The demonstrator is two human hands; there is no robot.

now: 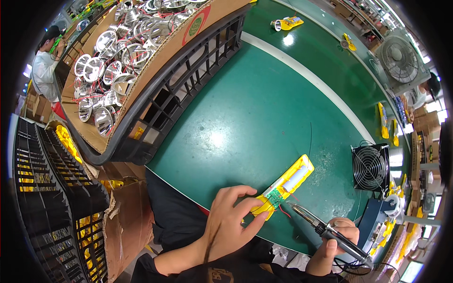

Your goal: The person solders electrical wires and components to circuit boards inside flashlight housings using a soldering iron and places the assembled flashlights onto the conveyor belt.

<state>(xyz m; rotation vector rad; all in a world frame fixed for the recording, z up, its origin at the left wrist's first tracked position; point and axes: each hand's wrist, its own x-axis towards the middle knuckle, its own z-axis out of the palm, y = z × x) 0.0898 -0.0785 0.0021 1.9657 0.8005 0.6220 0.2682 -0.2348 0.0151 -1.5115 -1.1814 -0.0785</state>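
Observation:
On the green table, in front of me, lies a yellow plastic flashlight housing [307, 166], tilted up to the right. A pale cylindrical battery [295, 180] rests in its upper part, and a small green circuit board [274, 198] sits lower down. Thin red wires [284, 212] stick out beside the board. My left hand [230, 217] grips the housing's lower end between thumb and fingers. A soldering iron [309, 218] is wrapped in the fingers of my right hand [340, 234]; its tip points at the board's right edge, and whether they touch I cannot tell.
At left, a black crate [155, 111] holds a cardboard box of shiny reflector cups [113, 70]. A small black fan [370, 167] and a blue box-shaped unit [375, 219] stand right. Beyond a white strip, a green belt [321, 45] carries yellow flashlight parts [289, 23].

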